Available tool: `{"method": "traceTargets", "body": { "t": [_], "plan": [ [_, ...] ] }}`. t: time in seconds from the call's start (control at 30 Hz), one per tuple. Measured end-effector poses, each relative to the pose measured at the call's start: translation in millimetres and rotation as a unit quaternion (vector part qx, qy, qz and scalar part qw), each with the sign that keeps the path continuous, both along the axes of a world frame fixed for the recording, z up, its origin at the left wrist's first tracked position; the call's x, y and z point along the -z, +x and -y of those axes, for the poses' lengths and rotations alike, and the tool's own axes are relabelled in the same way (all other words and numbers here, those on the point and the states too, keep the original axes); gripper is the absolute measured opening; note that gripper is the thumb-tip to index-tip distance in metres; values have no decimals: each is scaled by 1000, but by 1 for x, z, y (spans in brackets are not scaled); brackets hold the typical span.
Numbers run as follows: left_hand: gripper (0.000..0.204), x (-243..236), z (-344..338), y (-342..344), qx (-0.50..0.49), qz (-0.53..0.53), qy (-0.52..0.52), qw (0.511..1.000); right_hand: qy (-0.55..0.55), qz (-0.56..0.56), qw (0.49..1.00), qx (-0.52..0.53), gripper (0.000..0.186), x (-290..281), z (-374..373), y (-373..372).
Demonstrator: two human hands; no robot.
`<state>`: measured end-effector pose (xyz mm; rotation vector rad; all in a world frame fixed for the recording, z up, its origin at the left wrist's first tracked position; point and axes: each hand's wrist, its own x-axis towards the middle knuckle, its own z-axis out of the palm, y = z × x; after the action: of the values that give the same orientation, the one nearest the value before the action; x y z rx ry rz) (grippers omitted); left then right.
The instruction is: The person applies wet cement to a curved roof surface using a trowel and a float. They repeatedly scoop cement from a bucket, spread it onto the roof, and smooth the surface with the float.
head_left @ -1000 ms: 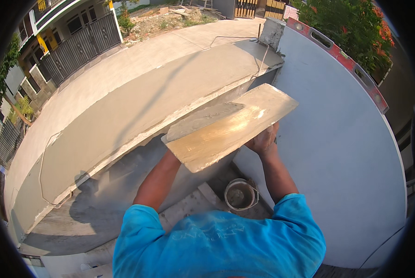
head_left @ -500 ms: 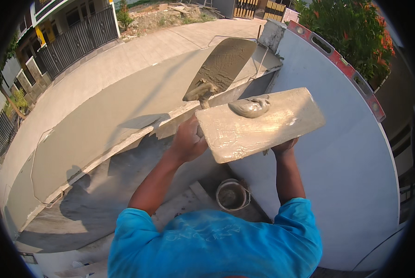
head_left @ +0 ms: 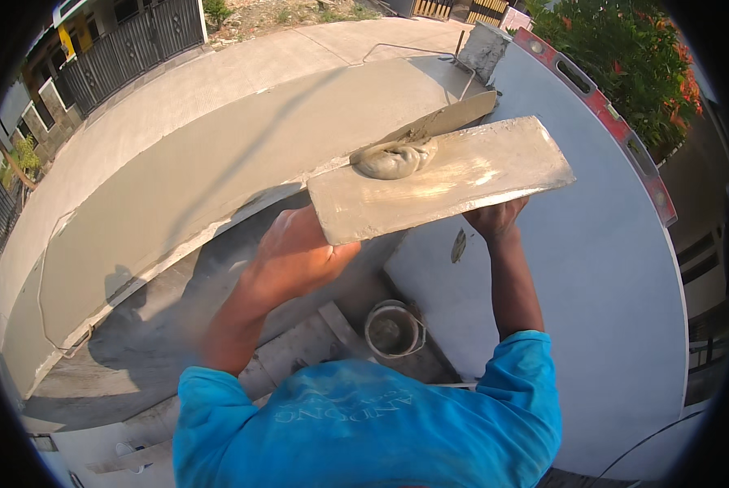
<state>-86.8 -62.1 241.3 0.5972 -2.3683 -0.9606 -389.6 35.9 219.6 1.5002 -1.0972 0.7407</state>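
Note:
A pale, flat rectangular plasterer's float lies tilted across the middle, its face up. My right hand is closed under its right part; the grip itself is hidden. A lump of wet grey mortar sits at the float's far left edge. My left hand is wrapped round the handle of a trowel, whose mortar-smeared blade shows edge-on beyond the float. The float hides the trowel's handle and neck. Below my right hand is a small dark mortar blob; whether it is falling or stuck, I cannot tell.
A low wall with a rough top edge curves along the left, its plastered surface beyond. A white wall stands right, with a red spirit level along its top. A mortar bucket stands below. Bent metal rods stick out.
The trowel blade has swung rightward and turned from broad side to edge-on. The float has moved slightly up and left and tilted flatter. The mortar lump now sits nearer its left edge.

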Motion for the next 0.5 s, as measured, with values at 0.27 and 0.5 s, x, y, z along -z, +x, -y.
{"method": "traceTargets", "body": {
  "t": [0.27,0.5],
  "plan": [
    [34,53,-8,17,-35,-21,-70,997,17,91,994,-61,54,21,20,-8],
    [39,100,-35,101,-14,80,146,986,213,309,927,-22,39,-91,27,82]
  ]
}}
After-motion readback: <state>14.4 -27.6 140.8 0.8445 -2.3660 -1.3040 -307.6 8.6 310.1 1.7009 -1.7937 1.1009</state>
